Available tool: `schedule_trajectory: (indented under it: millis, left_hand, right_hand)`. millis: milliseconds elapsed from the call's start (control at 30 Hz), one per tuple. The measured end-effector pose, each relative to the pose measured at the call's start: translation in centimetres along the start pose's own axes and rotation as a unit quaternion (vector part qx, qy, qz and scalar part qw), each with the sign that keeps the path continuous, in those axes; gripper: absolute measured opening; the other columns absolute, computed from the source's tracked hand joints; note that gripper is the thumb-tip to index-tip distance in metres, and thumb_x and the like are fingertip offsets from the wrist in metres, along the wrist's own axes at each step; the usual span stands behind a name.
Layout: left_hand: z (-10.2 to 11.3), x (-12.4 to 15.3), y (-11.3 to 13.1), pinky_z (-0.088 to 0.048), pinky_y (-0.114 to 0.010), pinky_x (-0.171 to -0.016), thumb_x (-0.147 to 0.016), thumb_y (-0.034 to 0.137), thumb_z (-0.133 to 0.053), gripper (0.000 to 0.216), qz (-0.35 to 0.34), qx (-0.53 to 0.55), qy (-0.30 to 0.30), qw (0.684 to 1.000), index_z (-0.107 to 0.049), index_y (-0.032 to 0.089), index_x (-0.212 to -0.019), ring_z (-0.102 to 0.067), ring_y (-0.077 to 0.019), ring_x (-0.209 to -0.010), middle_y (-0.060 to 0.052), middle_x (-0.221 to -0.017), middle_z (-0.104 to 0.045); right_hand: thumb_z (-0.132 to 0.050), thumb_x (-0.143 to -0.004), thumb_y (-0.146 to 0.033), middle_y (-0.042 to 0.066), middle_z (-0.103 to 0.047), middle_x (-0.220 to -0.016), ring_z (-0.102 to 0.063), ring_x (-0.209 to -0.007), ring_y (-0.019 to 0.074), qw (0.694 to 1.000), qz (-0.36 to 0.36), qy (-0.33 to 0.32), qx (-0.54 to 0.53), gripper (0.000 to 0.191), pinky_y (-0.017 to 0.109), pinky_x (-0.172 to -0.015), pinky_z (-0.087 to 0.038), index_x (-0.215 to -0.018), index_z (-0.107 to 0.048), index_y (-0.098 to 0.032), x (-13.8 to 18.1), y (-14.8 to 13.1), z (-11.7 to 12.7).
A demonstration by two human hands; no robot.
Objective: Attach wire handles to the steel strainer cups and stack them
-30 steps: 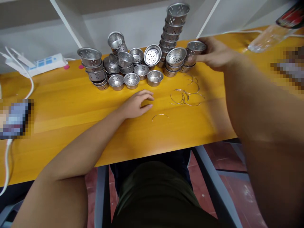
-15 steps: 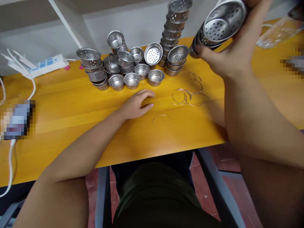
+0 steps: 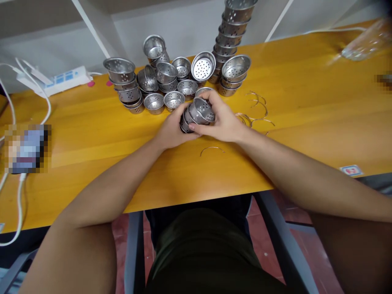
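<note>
A short stack of perforated metal cups (image 3: 198,112) lies tilted between my two hands, just above the table. My left hand (image 3: 174,130) is wrapped round its lower end, fingers partly hidden behind the metal. My right hand (image 3: 223,118) grips the upper cup near its rim, thumb in front and fingers over the far side. Right behind them stand more perforated cups, among them a single cup (image 3: 154,103) and a loose low one (image 3: 174,100). A thin curved wire (image 3: 212,148) rests on the table in front of my hands.
A tall leaning cup stack (image 3: 228,41) rises at the back, with a shorter stack (image 3: 235,73) before it. Several wire rings (image 3: 257,110) lie to the right. On the left are a phone (image 3: 29,149), cables and a power strip (image 3: 67,79). A clear plastic bottle (image 3: 367,41) lies far right.
My right hand has come down and left from the upper right, bringing the cups to my left hand. The left hand, previously resting with nothing in it, now holds the stack too.
</note>
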State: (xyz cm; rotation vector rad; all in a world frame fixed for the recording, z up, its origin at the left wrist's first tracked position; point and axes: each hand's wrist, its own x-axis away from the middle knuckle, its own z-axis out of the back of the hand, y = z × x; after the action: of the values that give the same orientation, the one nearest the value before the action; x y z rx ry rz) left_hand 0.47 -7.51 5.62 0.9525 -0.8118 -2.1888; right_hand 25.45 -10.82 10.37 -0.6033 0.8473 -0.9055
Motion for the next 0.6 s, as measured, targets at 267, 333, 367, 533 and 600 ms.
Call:
schedule_trajectory:
  millis: [267,333,367,533,600]
  left_hand:
    - [-0.7,-0.4,0.3,-0.076,-0.065,-0.125,-0.1,0.074,-0.107,0.084,0.025,0.049,-0.018,0.998,-0.069,0.027,-0.158,-0.089,-0.0412,-0.138,-0.012,-0.147,-0.088]
    - [-0.8,-0.5,0.5,-0.077,-0.065,-0.124,-0.101,0.073,-0.107,0.08,0.028,0.054,-0.018,0.998,-0.07,0.026,-0.155,-0.089,-0.0415,-0.137,-0.012,-0.145,-0.087]
    - [-0.9,-0.6,0.6,-0.077,-0.066,-0.124,-0.101,0.072,-0.107,0.079,0.029,0.055,-0.018,0.998,-0.071,0.025,-0.154,-0.089,-0.0416,-0.137,-0.013,-0.145,-0.088]
    - [-1.0,-1.2,0.6,-0.079,-0.067,-0.123,-0.1,0.072,-0.109,0.081,0.024,0.063,-0.035,0.997,-0.072,0.026,-0.155,-0.09,-0.0422,-0.137,-0.01,-0.14,-0.088]
    - [-1.0,-1.3,0.6,-0.079,-0.068,-0.123,-0.1,0.071,-0.11,0.08,0.018,0.065,-0.041,0.997,-0.073,0.026,-0.155,-0.09,-0.0427,-0.138,-0.01,-0.14,-0.088]
  right_hand:
    - [-0.105,-0.086,-0.1,0.012,-0.078,-0.154,-0.08,-0.145,0.0476,0.999,0.024,-0.036,0.011,0.104,0.071,-0.129,-0.071,-0.163,-0.071,-0.039,-0.1,1.0,1.9]
    - [-0.105,-0.086,-0.1,0.013,-0.078,-0.155,-0.08,-0.146,0.0485,0.999,0.028,-0.04,0.006,0.105,0.071,-0.127,-0.071,-0.163,-0.071,-0.039,-0.1,1.5,2.1]
    - [-0.105,-0.086,-0.1,0.014,-0.077,-0.156,-0.079,-0.147,0.0489,0.999,0.029,-0.04,0.007,0.104,0.072,-0.127,-0.071,-0.163,-0.071,-0.039,-0.1,1.7,2.2]
    - [-0.105,-0.083,-0.102,0.013,-0.077,-0.158,-0.078,-0.151,0.0507,0.999,0.015,-0.034,0.015,0.107,0.073,-0.126,-0.071,-0.163,-0.071,-0.039,0.0,1.9,2.1]
    - [-0.103,-0.081,-0.105,0.013,-0.079,-0.16,-0.077,-0.153,0.0521,1.0,0.011,-0.028,0.006,0.108,0.077,-0.129,-0.069,-0.16,-0.071,-0.039,0.0,2.0,2.0]
